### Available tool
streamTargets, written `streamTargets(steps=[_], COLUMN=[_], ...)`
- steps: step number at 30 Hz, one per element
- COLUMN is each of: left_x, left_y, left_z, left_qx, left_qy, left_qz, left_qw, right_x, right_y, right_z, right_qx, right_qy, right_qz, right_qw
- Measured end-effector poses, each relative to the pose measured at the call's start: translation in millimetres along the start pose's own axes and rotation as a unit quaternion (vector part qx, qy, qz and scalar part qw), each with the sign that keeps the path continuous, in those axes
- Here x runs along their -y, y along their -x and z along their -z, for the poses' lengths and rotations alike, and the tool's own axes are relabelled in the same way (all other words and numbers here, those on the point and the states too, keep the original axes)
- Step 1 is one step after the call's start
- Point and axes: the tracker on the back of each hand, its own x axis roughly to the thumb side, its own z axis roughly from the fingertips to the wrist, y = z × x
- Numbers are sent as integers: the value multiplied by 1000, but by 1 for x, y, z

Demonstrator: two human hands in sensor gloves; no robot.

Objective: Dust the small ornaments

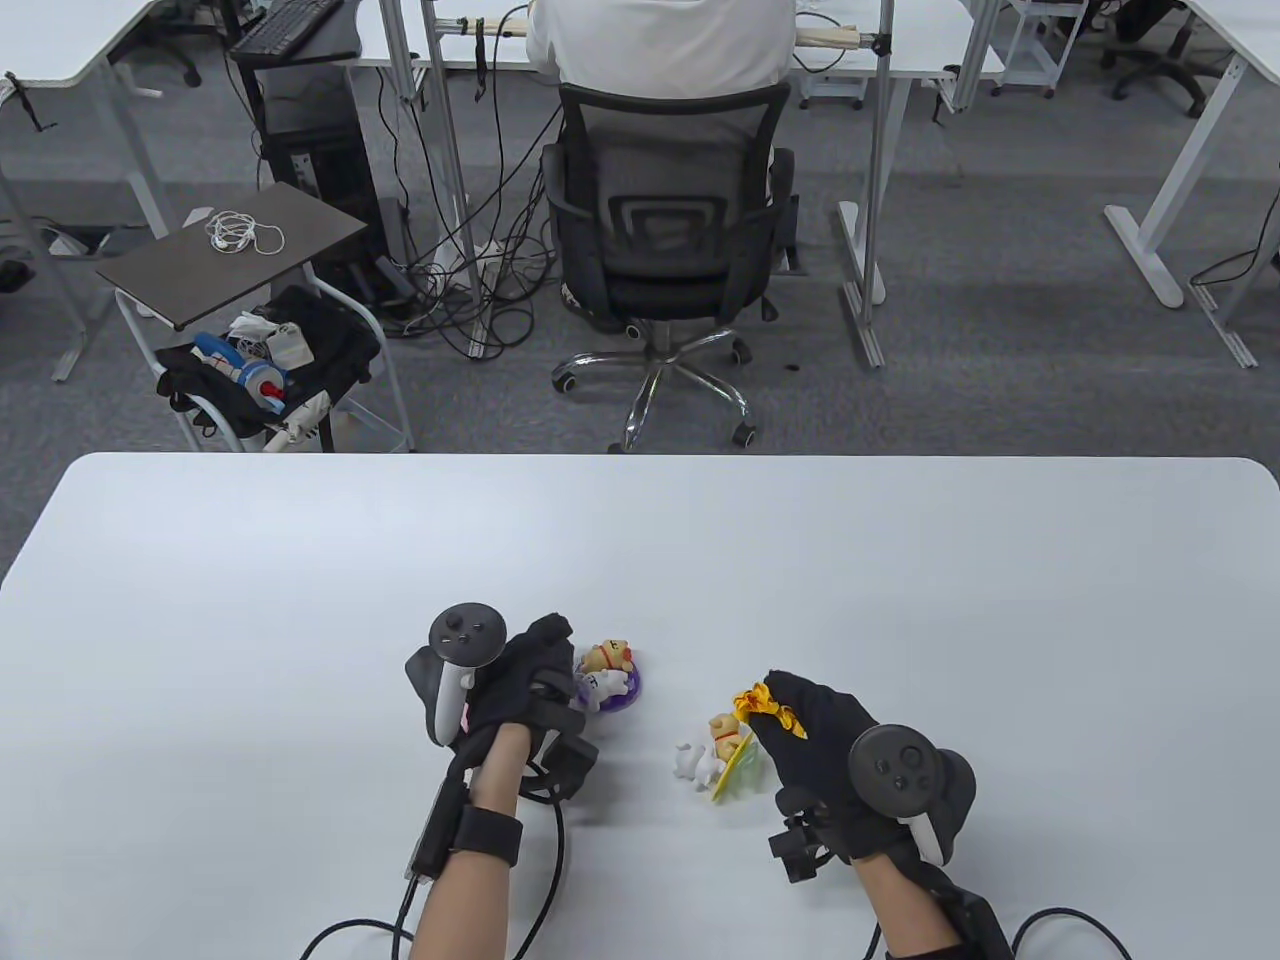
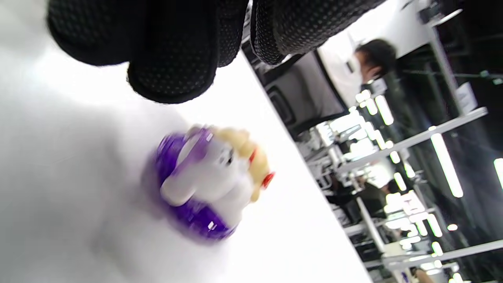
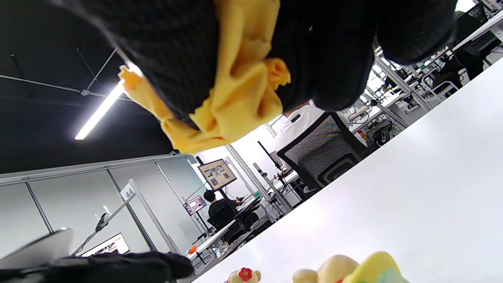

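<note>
The right hand (image 1: 830, 760) grips a bunched yellow cloth (image 1: 768, 705), its fingers curled tight around the fabric so that only folds stick out at the fingertips; the right wrist view shows the cloth wadded between the gloved fingers. Just under and to the left of that hand lies the yellow-based ornament (image 1: 722, 757), a small bear-and-white-animal figure that seems tipped on its side. Left of it, apart from it, stands the purple-based ornament (image 1: 608, 678) on the white table (image 1: 900, 560). The left hand (image 1: 520, 690) sits just left of the purple-based ornament; its fingers hang above the figure in the left wrist view and hold nothing, though whether a fingertip touches it cannot be told. The dusting seems only to be starting. The next move probably calls for bringing the cloth down onto one figure while the other hand steadies it, with light pressure, since these pieces look easy to topple.
</note>
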Motion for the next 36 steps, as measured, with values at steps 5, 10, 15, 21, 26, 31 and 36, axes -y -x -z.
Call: streamTargets(steps=[5,10,15,21,26,31,36], left_x=[-34,-45,-23,0,1,-2,-11], left_y=[-8,7,26,35,31,34,33], left_z=[-16,-15,-2,15,21,20,7], left_qx=[26,-12,-74,-130,-124,-98,-56], left_qy=[-67,-74,-44,-10,-10,-34,-62], left_qz=[3,160,298,385,389,369,279], left_qw=[997,984,951,914,913,923,957], right_x=[0,-1,-4,-5,-9,-18,-23], right_y=[-2,-2,-2,0,5,10,13], right_z=[0,0,1,1,4,7,8], right_qx=[4,5,4,-2,-13,-23,-27], right_qy=[-1,-6,-13,-17,-27,-49,-61], right_qz=[1,-2,-9,-11,-14,-27,-26], right_qw=[1000,1000,1000,1000,999,998,997])
